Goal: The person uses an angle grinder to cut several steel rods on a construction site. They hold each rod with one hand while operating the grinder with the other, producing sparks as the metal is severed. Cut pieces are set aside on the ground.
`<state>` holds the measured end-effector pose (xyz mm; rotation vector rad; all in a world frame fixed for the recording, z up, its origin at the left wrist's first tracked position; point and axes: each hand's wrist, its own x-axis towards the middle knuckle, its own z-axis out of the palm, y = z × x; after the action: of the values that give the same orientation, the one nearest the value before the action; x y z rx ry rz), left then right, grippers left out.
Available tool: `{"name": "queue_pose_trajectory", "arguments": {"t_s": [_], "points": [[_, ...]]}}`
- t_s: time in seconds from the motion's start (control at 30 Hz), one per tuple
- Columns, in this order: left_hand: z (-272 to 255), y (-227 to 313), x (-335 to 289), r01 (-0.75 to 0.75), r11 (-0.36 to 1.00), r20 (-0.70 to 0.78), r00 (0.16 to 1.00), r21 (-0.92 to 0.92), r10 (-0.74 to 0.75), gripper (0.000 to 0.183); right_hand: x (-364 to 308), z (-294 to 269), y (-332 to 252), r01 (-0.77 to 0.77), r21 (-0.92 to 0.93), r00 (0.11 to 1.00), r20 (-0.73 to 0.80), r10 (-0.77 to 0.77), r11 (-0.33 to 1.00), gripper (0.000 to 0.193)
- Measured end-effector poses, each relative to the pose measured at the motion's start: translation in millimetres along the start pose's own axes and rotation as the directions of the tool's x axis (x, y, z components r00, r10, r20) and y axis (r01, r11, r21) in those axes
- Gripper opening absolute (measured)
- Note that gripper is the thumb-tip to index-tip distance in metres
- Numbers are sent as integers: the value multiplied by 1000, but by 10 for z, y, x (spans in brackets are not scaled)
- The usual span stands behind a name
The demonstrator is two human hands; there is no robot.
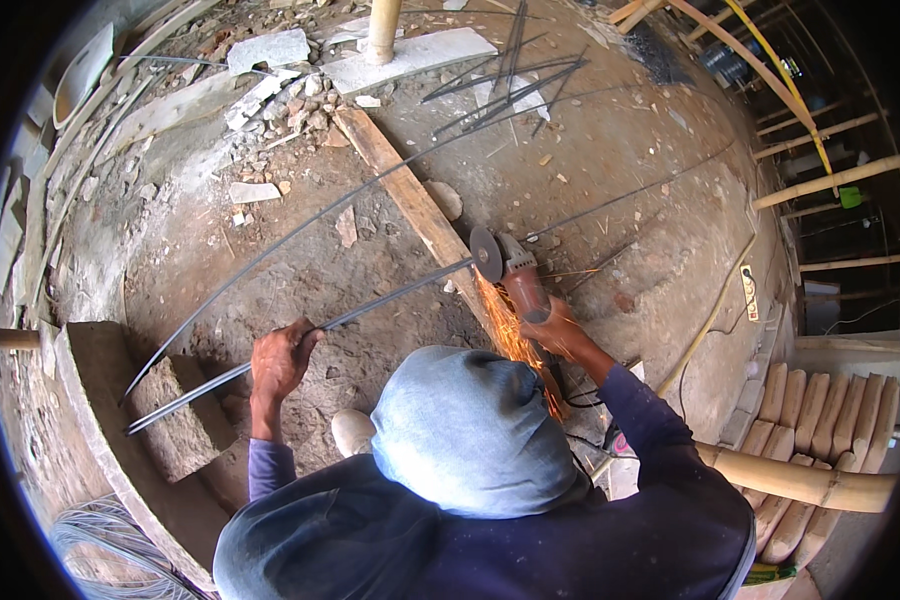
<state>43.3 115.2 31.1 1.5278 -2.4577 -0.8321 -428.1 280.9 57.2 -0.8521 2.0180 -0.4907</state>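
Note:
My left hand [282, 362] is closed round a small bundle of thin steel rods [390, 294], which slants up to the right from a concrete channel. In my right hand [562, 332] is an angle grinder [525, 285], gripped by its reddish-brown body. Its dark cutting disc [487, 254] meets the rods, and orange sparks [510, 338] stream down toward me. The rods cross a long wooden board [410, 195] beside the cut. Part of my right fingers is hidden behind the grinder.
Another long rod [260, 255] curves behind the bundle. Loose rods [515, 95] lie at the far side, near broken concrete and rubble [310, 105]. The concrete channel [110, 400] is at left, coiled wire [110, 545] below it. Bamboo poles [800, 475] and stacked tiles [820, 415] stand at right.

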Motion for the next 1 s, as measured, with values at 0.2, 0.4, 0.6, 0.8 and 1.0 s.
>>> {"name": "queue_pose_trajectory", "arguments": {"t_s": [0.2,0.4,0.6,0.8,1.0], "points": [[2,-6,0,-5,1000,-3,1000,-4,5,30,13,1,83,39,61,998,51,-42,997,64],[25,-33,-10,-41,999,-43,998,-10,41,30,83,52,133,7,127,1000,28,-11,992,64],[13,-21,-3,-17,1000,-12,1000,-13,17,30,65,38,240,30,10,999,13,-30,1000,52],[10,-15,-5,-43,999,-36,998,-23,43,29,40,4,39,66,-54,998,-9,-66,996,55],[15,-30,-10,-26,999,-24,999,-19,26,30,-9,-12,-27,-61,137,991,124,44,989,68]]}}
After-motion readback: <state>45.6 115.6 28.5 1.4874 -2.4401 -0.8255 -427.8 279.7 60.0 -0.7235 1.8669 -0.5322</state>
